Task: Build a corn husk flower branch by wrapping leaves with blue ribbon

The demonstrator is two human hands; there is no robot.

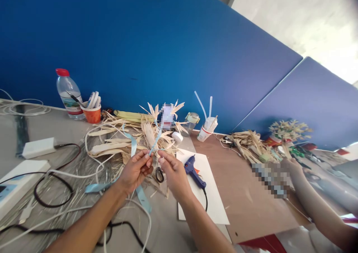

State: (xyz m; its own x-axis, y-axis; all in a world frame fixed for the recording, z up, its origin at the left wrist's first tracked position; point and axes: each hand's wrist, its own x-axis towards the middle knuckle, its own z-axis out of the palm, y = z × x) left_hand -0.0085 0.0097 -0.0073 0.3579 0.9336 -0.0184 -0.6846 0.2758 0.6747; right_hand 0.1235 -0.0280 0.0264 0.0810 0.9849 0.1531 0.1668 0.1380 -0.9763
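My left hand (139, 167) is closed in a pinch on a narrow, twisted light-blue ribbon (155, 143), which rises from the fingertips toward the pale husk pieces behind. Just to the right, my right hand (173, 171) pinches what looks like a thin end of the same ribbon; a short gap separates the two hands. Dried corn husks (112, 148) lie in a loose heap behind and left of my hands. A dark scissors handle (159, 175) shows between the hands. Wider light-blue ribbon (143, 199) trails on the table below my left hand.
A blue glue gun (194, 172) rests on white paper (214, 197) at right. White cables (72, 174) and a power strip (25, 182) spread leftward. A bottle (68, 94), orange cup (92, 114) and white cup (207, 130) stand behind. Another person's arm (310, 197) reaches in at far right.
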